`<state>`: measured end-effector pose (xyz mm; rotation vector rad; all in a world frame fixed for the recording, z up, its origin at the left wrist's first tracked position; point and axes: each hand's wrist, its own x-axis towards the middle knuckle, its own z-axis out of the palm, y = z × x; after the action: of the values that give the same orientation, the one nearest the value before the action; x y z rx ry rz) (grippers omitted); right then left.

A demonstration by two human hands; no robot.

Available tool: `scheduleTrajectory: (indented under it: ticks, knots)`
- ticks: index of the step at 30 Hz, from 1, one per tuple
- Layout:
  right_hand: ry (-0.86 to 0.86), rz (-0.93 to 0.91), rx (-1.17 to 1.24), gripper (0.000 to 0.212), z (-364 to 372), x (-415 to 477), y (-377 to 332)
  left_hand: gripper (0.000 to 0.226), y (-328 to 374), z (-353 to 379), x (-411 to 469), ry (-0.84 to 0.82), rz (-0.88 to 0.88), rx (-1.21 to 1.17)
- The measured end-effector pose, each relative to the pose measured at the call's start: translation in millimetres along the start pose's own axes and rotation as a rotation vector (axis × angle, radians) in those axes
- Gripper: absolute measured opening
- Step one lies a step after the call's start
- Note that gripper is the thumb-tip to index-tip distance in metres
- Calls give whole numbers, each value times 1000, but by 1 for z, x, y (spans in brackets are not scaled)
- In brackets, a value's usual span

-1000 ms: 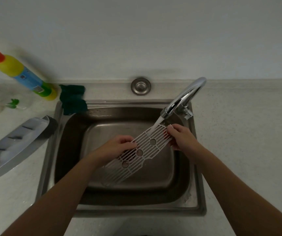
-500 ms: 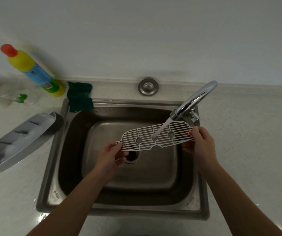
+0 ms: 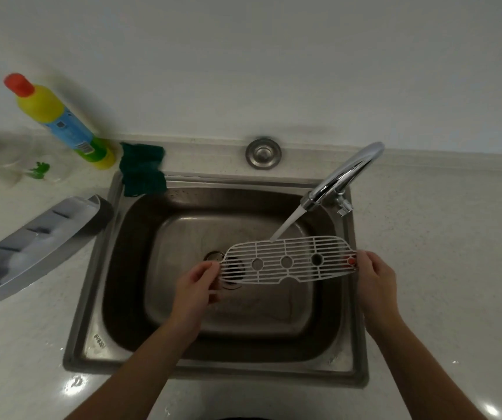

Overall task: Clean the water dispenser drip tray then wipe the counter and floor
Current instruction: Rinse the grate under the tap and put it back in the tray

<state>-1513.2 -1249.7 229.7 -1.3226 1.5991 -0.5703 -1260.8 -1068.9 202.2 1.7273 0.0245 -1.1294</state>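
Observation:
A white slotted drip tray grate [image 3: 289, 269] with three round holes is held level over the steel sink [image 3: 92, 298]. My left hand [image 3: 196, 286] pinches its left end and my right hand [image 3: 375, 278] grips its right end. Water runs from the chrome tap [image 3: 346, 174] onto the grate's far edge. The grey drip tray base [image 3: 31, 247] lies on the counter left of the sink.
A dark green cloth [image 3: 142, 169] hangs over the sink's back left corner. A yellow bottle with a red cap [image 3: 58, 119] stands behind it. A steel round cap [image 3: 263, 153] sits behind the sink. Pale counter [image 3: 440, 268] spreads to the right.
The grate went from steeply tilted to level and moved nearer to me, so the water now strikes its far edge. Both hands kept hold of its ends.

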Motion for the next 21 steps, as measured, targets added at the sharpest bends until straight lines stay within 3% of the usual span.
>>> scheduleTrajectory:
  ticks: [11,21]
  knots:
    - [151,-113,250,26,-22,25,-61,20,58,39,26,-113,132,3]
    - [222,7,206,30,-56,-7,-7,27,17,50,7,-219,73,155]
